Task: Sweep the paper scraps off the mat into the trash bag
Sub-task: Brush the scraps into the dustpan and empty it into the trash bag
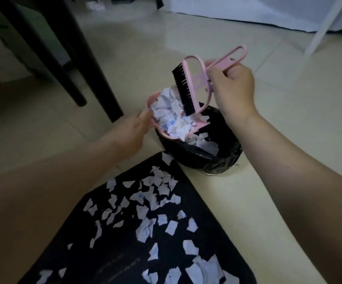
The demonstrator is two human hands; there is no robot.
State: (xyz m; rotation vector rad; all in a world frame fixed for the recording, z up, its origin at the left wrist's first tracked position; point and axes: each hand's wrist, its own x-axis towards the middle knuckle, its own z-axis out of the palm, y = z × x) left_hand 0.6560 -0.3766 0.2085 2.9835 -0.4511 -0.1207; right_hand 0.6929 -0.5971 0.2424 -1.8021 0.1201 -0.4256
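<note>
Two grips engaged: my left hand (134, 128) holds the dustpan (166, 119), my right hand (232, 87) the brush (183, 89); paper scraps (145, 201) featherlight, flyaway, tipped over trash bag (217, 160).

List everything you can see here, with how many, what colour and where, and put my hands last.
dustpan: one, pink, full of scraps, tilted over the bag
brush: one, pink with black bristles, over the dustpan
trash bag: one, black, on the floor beyond the mat, scraps inside
mat: one, black, near floor
paper scraps: many, white, scattered on the mat
table legs: two, black, upper left
left hand: grips the dustpan's handle
right hand: grips the brush's handle
</note>
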